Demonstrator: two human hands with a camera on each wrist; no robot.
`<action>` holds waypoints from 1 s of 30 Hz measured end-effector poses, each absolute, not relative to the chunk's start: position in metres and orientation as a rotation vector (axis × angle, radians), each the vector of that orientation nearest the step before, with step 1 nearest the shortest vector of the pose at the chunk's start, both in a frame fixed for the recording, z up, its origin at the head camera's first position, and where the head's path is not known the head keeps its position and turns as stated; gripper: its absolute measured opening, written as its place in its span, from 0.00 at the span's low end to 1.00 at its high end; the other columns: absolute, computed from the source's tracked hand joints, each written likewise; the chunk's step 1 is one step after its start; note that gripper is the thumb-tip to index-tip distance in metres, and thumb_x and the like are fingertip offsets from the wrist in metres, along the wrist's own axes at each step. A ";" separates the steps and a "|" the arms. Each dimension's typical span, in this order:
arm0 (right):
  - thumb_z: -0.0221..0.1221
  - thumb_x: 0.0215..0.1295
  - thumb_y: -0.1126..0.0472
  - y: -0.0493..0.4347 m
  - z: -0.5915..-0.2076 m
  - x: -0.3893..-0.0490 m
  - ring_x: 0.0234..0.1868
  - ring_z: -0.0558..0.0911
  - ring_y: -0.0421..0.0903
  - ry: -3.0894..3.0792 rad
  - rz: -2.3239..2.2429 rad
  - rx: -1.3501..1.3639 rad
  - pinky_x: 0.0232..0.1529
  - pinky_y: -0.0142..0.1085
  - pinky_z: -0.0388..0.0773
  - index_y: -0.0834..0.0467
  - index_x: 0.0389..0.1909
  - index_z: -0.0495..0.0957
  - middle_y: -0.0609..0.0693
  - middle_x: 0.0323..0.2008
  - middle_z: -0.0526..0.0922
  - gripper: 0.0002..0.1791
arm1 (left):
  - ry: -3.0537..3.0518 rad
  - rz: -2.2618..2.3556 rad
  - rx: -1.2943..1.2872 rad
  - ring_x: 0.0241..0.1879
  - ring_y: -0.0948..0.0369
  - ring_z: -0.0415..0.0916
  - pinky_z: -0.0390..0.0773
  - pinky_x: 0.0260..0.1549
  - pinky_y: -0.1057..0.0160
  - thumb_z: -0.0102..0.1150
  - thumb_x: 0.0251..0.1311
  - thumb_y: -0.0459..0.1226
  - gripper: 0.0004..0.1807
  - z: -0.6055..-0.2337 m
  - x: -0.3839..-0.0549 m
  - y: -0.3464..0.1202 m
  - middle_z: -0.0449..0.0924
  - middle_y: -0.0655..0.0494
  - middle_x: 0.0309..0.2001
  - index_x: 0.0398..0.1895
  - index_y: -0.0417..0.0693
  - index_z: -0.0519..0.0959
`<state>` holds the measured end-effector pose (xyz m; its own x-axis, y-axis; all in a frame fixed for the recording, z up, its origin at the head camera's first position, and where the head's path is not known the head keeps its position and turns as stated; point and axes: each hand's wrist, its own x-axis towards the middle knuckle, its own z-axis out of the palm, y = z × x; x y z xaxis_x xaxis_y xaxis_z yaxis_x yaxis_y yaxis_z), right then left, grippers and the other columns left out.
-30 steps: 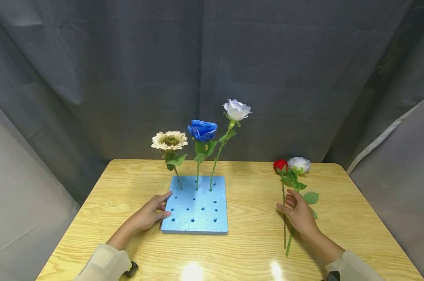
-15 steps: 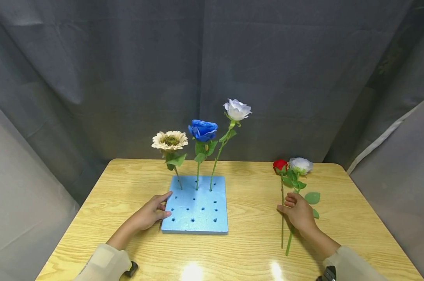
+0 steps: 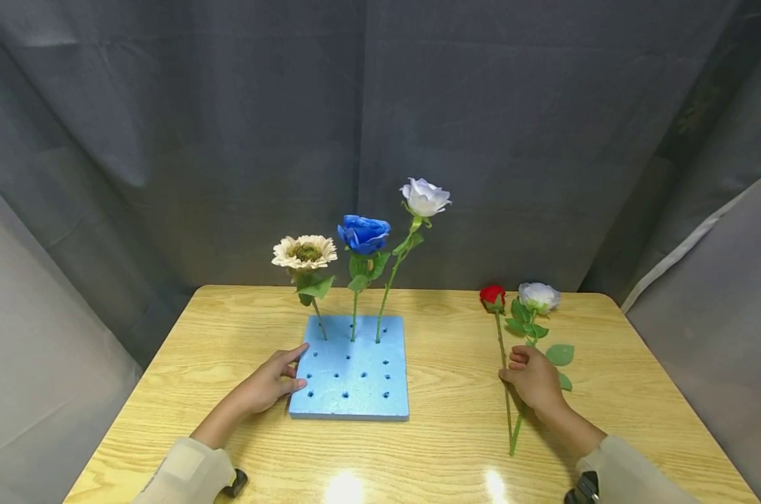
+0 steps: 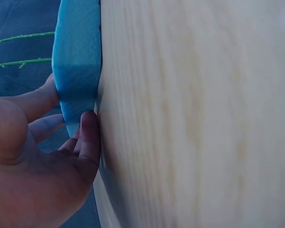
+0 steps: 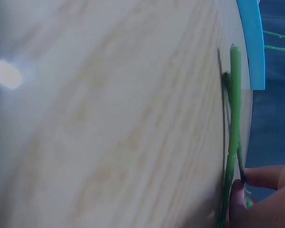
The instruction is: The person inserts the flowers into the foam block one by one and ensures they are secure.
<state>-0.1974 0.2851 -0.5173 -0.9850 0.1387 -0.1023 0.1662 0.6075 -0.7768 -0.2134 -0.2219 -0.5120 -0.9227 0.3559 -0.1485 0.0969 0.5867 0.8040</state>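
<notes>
A blue foam block (image 3: 367, 385) with rows of holes lies on the table. My left hand (image 3: 269, 381) grips its left edge; in the left wrist view, fingers and thumb meet the block's side and upper face. Standing in the block are a cream sunflower (image 3: 304, 252), a blue rose (image 3: 364, 234) and a tall white rose (image 3: 426, 197) that leans right. To the right, my right hand (image 3: 534, 381) pinches the stem of a red rose (image 3: 493, 297) between thumb and fingers. Beneath that hand lies another white rose (image 3: 540, 297), its green stem (image 5: 235, 95) close in the right wrist view.
The wooden table (image 3: 449, 448) carries the block at centre-left and the loose roses at right. A dark grey curtain (image 3: 260, 140) hangs behind the table's far edge. The upright flowers rise well above the block.
The red rose's head has swung left, away from the lying white rose, with its stem now tilted in my right hand. My left hand and the block have stayed put.
</notes>
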 end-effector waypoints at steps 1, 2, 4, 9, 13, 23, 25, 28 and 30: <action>0.66 0.66 0.66 0.285 -0.517 -0.198 0.55 0.80 0.62 2.783 -1.358 0.263 0.50 0.43 0.82 0.78 0.67 0.66 0.72 0.59 0.76 0.33 | 2.525 1.253 0.371 0.54 0.52 0.73 0.74 0.50 0.53 0.63 0.71 0.37 0.39 -0.512 -0.213 -0.222 0.66 0.37 0.67 0.82 0.49 0.58; 0.66 0.67 0.67 0.286 -0.517 -0.199 0.54 0.81 0.61 2.773 -1.367 0.260 0.47 0.40 0.82 0.78 0.66 0.67 0.71 0.57 0.77 0.32 | 2.525 1.253 0.371 0.54 0.52 0.73 0.74 0.50 0.53 0.63 0.71 0.37 0.39 -0.512 -0.213 -0.222 0.66 0.37 0.67 0.82 0.49 0.58; 0.66 0.67 0.67 0.287 -0.516 -0.200 0.51 0.82 0.60 2.760 -1.379 0.256 0.42 0.34 0.82 0.78 0.65 0.68 0.70 0.54 0.79 0.30 | 2.524 1.252 0.372 0.54 0.52 0.73 0.74 0.50 0.53 0.63 0.71 0.37 0.39 -0.512 -0.213 -0.222 0.66 0.37 0.67 0.82 0.49 0.58; 0.65 0.68 0.65 0.290 -0.512 -0.205 0.44 0.85 0.54 2.749 -1.364 0.247 0.35 0.31 0.78 0.76 0.60 0.73 0.67 0.47 0.84 0.25 | 2.528 1.244 0.382 0.54 0.52 0.73 0.74 0.50 0.53 0.63 0.72 0.37 0.39 -0.513 -0.213 -0.223 0.67 0.38 0.66 0.82 0.49 0.58; 0.64 0.70 0.64 0.293 -0.509 -0.208 0.43 0.86 0.52 2.701 -1.387 0.252 0.38 0.33 0.79 0.76 0.59 0.75 0.67 0.47 0.85 0.23 | 2.532 1.237 0.396 0.55 0.52 0.73 0.74 0.51 0.52 0.63 0.72 0.37 0.39 -0.513 -0.214 -0.223 0.67 0.38 0.66 0.82 0.50 0.58; 0.61 0.72 0.70 0.298 -0.508 -0.216 0.36 0.85 0.40 2.453 -1.676 0.315 0.37 0.32 0.83 0.81 0.59 0.71 0.62 0.42 0.85 0.22 | 2.529 1.237 0.420 0.58 0.49 0.73 0.75 0.52 0.51 0.62 0.72 0.37 0.39 -0.513 -0.214 -0.223 0.65 0.37 0.68 0.82 0.49 0.57; 0.59 0.73 0.70 0.298 -0.507 -0.216 0.35 0.85 0.40 2.411 -1.716 0.318 0.37 0.32 0.84 0.81 0.61 0.70 0.60 0.42 0.85 0.22 | 2.531 1.237 0.418 0.58 0.49 0.73 0.75 0.53 0.50 0.62 0.72 0.37 0.39 -0.513 -0.214 -0.223 0.65 0.37 0.68 0.82 0.49 0.57; 0.58 0.74 0.71 0.299 -0.507 -0.216 0.36 0.85 0.39 2.363 -1.763 0.310 0.38 0.32 0.84 0.82 0.62 0.68 0.59 0.42 0.85 0.22 | 2.533 1.235 0.416 0.58 0.48 0.73 0.75 0.53 0.50 0.62 0.72 0.37 0.39 -0.513 -0.213 -0.223 0.65 0.37 0.68 0.82 0.49 0.57; 0.57 0.75 0.71 0.299 -0.506 -0.215 0.36 0.85 0.39 2.337 -1.786 0.299 0.38 0.32 0.84 0.83 0.62 0.67 0.59 0.42 0.85 0.23 | 2.535 1.234 0.413 0.58 0.48 0.73 0.75 0.53 0.50 0.62 0.72 0.38 0.39 -0.513 -0.213 -0.223 0.65 0.37 0.68 0.82 0.49 0.57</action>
<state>-0.2154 0.2993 -0.5061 -0.9627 0.0476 -0.2664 0.2696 0.2559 -0.9283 -0.2132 -0.2234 -0.5126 -0.9166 0.3768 -0.1335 0.1275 0.5919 0.7958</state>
